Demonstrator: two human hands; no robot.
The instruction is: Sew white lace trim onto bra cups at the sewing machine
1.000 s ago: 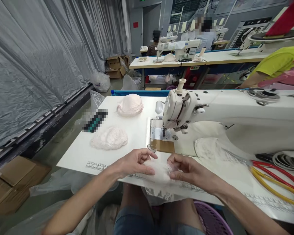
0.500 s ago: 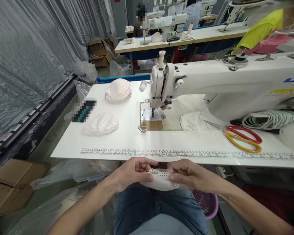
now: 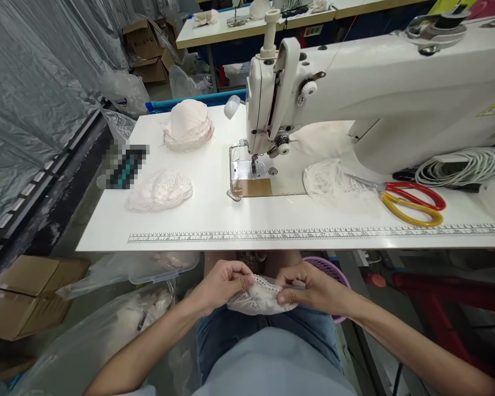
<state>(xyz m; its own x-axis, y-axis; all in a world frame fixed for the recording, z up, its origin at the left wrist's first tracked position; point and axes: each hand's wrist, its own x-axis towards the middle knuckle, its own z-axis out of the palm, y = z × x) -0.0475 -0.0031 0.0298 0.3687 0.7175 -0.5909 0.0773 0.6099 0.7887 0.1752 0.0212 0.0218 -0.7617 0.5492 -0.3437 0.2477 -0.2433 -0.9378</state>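
Above my lap, in front of the table edge, I hold a white lace-trimmed fabric cup [image 3: 262, 300] between both hands. My left hand [image 3: 226, 283] pinches the left end of its lace edge. On the other end, my right hand [image 3: 307, 286] is closed with thumb and fingers on the fabric. Beyond them stands a white sewing machine [image 3: 268, 104]. Left of its needle lie a flat pile of white lace pieces [image 3: 160, 191] and a stack of pale pink cups [image 3: 188, 125]. Another lace piece [image 3: 328, 179] rests right of the needle plate.
Scissors [image 3: 414, 203] with red and yellow handles lie at the right, near a coil of pale cord [image 3: 466, 165]. A printed ruler [image 3: 272, 236] runs along the front table edge. Below are a purple basket [image 3: 328, 269], plastic bags [image 3: 107, 330] and a cardboard box [image 3: 33, 297].
My view has tilted further down. Both hands still hold the lace-trimmed cup; it is now tilted, and more of its lace edge and inside shows between my fingers.
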